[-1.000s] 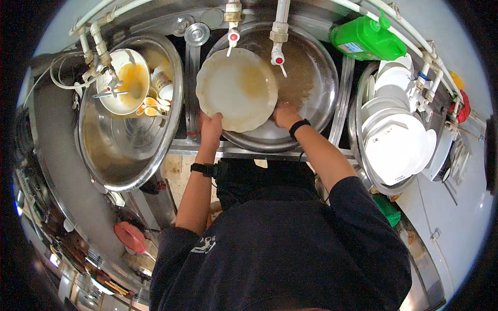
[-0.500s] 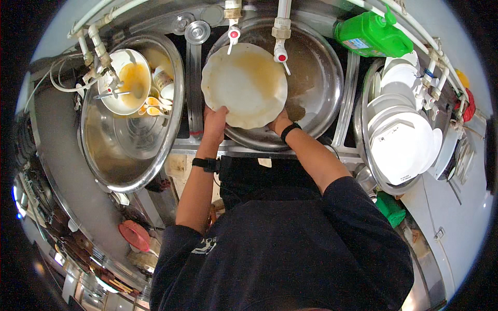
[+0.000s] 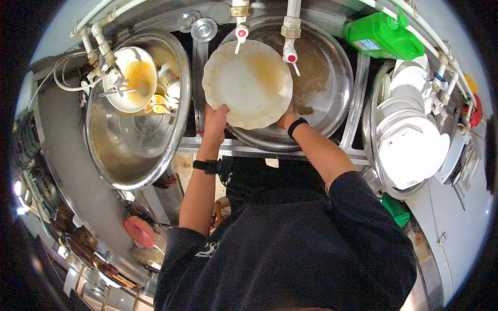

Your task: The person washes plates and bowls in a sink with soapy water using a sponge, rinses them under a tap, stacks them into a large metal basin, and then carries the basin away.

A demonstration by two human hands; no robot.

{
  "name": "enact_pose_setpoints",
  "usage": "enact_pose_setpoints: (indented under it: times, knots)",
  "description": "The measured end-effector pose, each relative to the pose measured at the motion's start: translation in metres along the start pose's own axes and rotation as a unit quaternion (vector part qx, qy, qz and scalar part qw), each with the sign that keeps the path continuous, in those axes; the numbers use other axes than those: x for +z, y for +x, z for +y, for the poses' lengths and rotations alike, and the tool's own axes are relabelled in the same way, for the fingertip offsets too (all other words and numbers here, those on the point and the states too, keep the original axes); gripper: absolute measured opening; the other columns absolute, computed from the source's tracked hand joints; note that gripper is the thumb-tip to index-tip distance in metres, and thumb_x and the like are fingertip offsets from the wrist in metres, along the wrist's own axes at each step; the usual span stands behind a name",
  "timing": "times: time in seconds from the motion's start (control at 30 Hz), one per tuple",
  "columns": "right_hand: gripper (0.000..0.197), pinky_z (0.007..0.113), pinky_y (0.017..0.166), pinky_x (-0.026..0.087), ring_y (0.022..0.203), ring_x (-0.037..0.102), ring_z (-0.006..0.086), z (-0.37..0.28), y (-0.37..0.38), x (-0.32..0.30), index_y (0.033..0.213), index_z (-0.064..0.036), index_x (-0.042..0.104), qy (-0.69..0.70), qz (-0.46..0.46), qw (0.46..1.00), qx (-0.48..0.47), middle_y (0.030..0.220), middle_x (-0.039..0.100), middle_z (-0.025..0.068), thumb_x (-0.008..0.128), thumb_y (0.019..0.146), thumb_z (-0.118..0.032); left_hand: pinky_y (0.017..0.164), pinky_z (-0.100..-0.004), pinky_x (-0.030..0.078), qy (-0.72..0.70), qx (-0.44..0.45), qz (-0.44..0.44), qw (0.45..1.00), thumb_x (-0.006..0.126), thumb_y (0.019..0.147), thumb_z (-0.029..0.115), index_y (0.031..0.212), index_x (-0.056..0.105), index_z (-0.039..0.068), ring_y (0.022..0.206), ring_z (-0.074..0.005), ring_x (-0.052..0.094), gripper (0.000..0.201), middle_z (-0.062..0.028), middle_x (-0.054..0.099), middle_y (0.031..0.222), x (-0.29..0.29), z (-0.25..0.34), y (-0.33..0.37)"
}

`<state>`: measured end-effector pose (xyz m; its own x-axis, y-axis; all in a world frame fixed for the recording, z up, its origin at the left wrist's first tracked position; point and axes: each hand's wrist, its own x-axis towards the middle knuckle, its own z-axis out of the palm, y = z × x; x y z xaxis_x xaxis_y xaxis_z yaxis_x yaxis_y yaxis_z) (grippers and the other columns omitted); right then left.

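Between both hands is a large white plate point(image 3: 244, 88) with a wavy rim. Yellowish-brown residue smears its upper right part. My left hand point(image 3: 215, 122) grips the lower left edge, thumb over the rim. At the lower right edge, my right hand point(image 3: 287, 118) holds the plate from below, its fingers mostly hidden behind it. The plate is held over the left part of a round steel basin point(image 3: 340, 111), which has murky brown water and dark sediment in it. A white tap with a red button point(image 3: 241, 34) hangs just above the plate's upper edge.
On the left, a steel basin point(image 3: 150, 179) holds a soiled white bowl point(image 3: 116, 106) and several spoons point(image 3: 160, 109). Stacked white plates point(image 3: 410, 155) fill the right basin. A green jug point(image 3: 384, 36) lies behind. A second tap point(image 3: 290, 54) overhangs the middle basin.
The plate and both hands have shifted slightly left relative to the middle basin, and the plate looks slightly larger. The whole view has drifted a little. Both hands keep their hold.
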<state>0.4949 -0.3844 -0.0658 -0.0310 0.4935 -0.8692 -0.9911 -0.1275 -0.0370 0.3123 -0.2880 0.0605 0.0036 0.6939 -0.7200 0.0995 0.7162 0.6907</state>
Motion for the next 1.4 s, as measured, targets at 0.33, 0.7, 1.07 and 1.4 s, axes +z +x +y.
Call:
enact_pose_setpoints:
  times: [0.33, 0.7, 1.07, 1.4]
  knots:
    - [0.041, 0.039, 0.101, 0.047, 0.119, 0.056, 0.0245, -0.019, 0.019, -0.006, 0.139, -0.0076, 0.048, -0.027, -0.068, 0.996, -0.044, 0.136, 0.056, 0.0078, 0.044, 0.103, -0.027, 0.069, -0.0326, 0.053, 0.035, -0.017, -0.009, 0.999, 0.054, 0.078, -0.002, 0.131, 0.044, 0.001, 0.092, -0.0192, 0.062, 0.054, -0.0085, 0.062, 0.105, 0.009, 0.01, -0.008]
    - [0.037, 0.048, 0.106, 0.039, 0.119, 0.053, 0.034, -0.063, 0.014, -0.014, 0.126, -0.0011, 0.057, -0.299, 0.0, 0.93, -0.213, 0.132, 0.056, 0.0195, 0.047, 0.096, -0.02, 0.079, -0.0372, 0.057, 0.052, -0.071, 0.008, 0.996, 0.058, 0.083, 0.008, 0.135, 0.042, -0.001, 0.104, -0.0261, 0.063, 0.056, -0.0135, 0.061, 0.115, 0.006, 0.008, -0.007]
    - [0.031, 0.053, 0.085, 0.05, 0.098, 0.061, 0.0446, -0.107, -0.079, -0.003, 0.114, 0.003, 0.057, -0.867, 0.055, 0.395, -0.297, 0.102, 0.064, 0.0287, 0.052, 0.089, -0.016, 0.102, -0.043, 0.043, -0.145, -0.073, -0.111, 0.981, 0.06, 0.095, 0.037, 0.142, 0.041, 0.004, 0.121, -0.0278, 0.055, 0.06, -0.0099, 0.055, 0.135, 0.026, -0.03, 0.005]
    - [0.022, 0.051, 0.083, 0.051, 0.09, 0.062, 0.0438, -0.075, -0.128, 0.026, 0.101, 0.002, 0.057, -0.752, 0.125, 0.497, -0.415, 0.094, 0.063, 0.0251, 0.059, 0.086, -0.015, 0.098, -0.0401, 0.046, -0.168, -0.108, -0.113, 0.973, 0.047, 0.101, 0.046, 0.145, 0.037, 0.01, 0.124, -0.0223, 0.053, 0.058, -0.0062, 0.052, 0.14, 0.034, -0.042, -0.003]
